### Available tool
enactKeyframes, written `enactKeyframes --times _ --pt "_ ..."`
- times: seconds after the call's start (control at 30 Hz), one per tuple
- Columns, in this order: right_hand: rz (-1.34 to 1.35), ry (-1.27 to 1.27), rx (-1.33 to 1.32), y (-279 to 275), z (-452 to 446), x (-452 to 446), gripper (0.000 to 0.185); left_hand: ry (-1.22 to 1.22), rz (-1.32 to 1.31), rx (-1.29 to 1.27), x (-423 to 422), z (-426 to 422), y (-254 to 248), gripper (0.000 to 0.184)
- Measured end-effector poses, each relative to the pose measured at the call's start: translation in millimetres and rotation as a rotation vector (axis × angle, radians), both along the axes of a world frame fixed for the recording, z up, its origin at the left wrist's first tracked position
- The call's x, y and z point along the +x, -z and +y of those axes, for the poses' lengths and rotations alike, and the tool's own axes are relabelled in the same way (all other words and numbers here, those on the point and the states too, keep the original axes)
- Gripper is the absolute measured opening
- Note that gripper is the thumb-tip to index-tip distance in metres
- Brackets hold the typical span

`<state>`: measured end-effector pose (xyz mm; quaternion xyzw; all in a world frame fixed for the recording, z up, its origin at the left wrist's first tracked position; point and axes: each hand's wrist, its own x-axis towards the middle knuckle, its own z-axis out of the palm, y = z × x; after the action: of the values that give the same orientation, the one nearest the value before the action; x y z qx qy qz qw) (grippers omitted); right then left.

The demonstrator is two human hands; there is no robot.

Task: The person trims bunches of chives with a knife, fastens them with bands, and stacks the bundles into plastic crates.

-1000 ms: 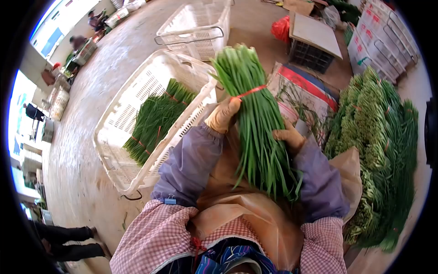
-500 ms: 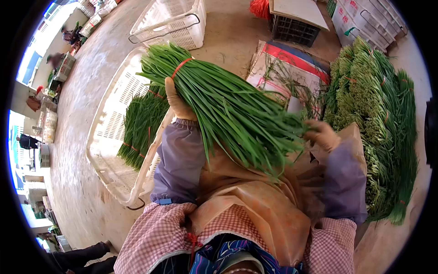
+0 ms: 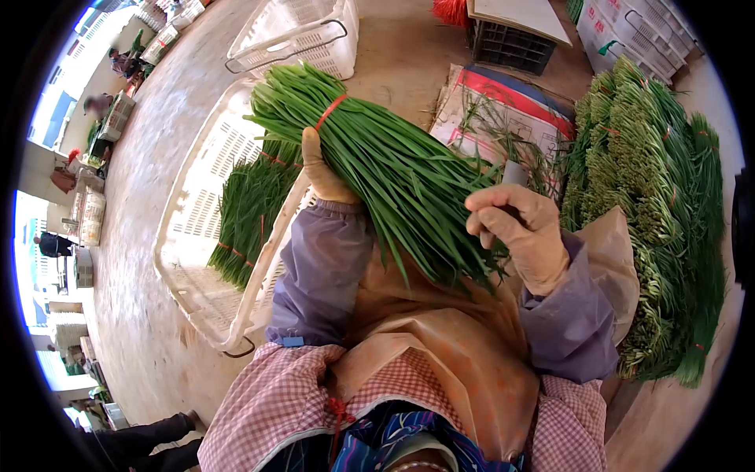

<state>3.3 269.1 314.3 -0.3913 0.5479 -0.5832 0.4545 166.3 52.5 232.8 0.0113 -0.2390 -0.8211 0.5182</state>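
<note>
A big bundle of green garlic chives [image 3: 393, 165], tied by a red band near its upper left end, lies slanted across in front of me. My left hand [image 3: 326, 173] supports it from below, thumb up beside the band, the other fingers hidden under the leaves. Over the leaf tips at the lower right is my right hand [image 3: 527, 232], its fingers curled in toward the thumb. Whether anything sits between those fingers I cannot make out. Left of the bundle, a white plastic crate [image 3: 177, 244] contains more banded chives [image 3: 244, 216].
Flowering chive bundles [image 3: 629, 157] are piled at the right. Loose leaf scraps [image 3: 503, 130] lie on flattened sacks [image 3: 464, 106] ahead. Another white crate [image 3: 314, 47] stands at the back, near a board-topped black crate [image 3: 511, 47]. A person's dark-clad legs [image 3: 149, 440] show at lower left.
My right hand has moved left and toward the camera from beyond the leaf tips, its fingers curling. The bundle has shifted slightly right and up with my left hand.
</note>
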Motion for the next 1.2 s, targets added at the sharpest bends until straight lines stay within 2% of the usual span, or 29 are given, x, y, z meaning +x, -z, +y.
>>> enactKeyframes --times 0.07,0.2,0.3,0.33,0.43,0.53,0.7,0.77,0.87,0.97,1.0,1.1,1.17,1.2 --pt "0.166 0.003 -0.032 4.1 -17.6 9.2 0.015 -0.006 0.011 -0.005 0.1 -0.8 1.8 0.069" --pt "0.321 -0.057 0.07 27.3 -43.9 23.4 0.021 0.039 0.034 -0.024 2.1 0.6 5.6 0.067" --pt "0.337 -0.011 0.039 33.5 -56.5 29.4 0.021 -0.023 -0.072 -0.042 3.1 5.6 2.5 0.065" --pt "0.228 -0.01 0.089 23.5 -59.6 33.0 0.018 -0.039 -0.076 0.002 0.6 10.6 -4.4 0.064" --pt "0.342 -0.046 -0.03 31.2 -67.0 29.6 0.014 -0.025 -0.126 -0.054 1.4 9.1 -1.4 0.065" --pt "-0.03 -0.124 0.104 21.2 -64.7 21.5 0.013 0.013 -0.13 -0.088 1.8 10.0 -4.0 0.067" --pt "-0.194 0.161 -0.119 21.8 -62.7 17.4 0.005 0.116 -0.056 -0.031 -2.0 11.8 -5.6 0.07" --pt "-0.207 0.218 -0.207 20.1 -54.1 2.7 0.005 0.061 -0.071 -0.002 -1.0 9.3 -4.2 0.071" --pt "0.047 0.001 0.141 29.0 -32.4 -47.4 0.01 0.011 -0.094 0.011 3.2 7.4 -2.6 0.07" --pt "1.538 0.248 -0.16 53.3 -22.3 -58.6 0.017 -0.031 -0.128 0.011 3.5 9.4 -3.8 0.068" --pt "1.407 0.274 -0.061 38.7 -21.5 -45.7 0.022 -0.042 -0.142 0.01 1.9 10.1 -4.5 0.068" --pt "0.656 0.151 -0.2 25.9 -21.2 -1.8 0.021 -0.013 -0.112 0.001 -2.8 12.6 -4.5 0.068" --pt "0.731 0.06 -0.242 28.1 -31.8 20.0 0.017 0.013 -0.097 -0.017 -3.7 11.2 -2.8 0.065" --pt "0.671 0.022 -0.125 27.6 -34.6 26.8 0.016 0.024 -0.089 -0.025 -3.5 10.1 -2.8 0.063"
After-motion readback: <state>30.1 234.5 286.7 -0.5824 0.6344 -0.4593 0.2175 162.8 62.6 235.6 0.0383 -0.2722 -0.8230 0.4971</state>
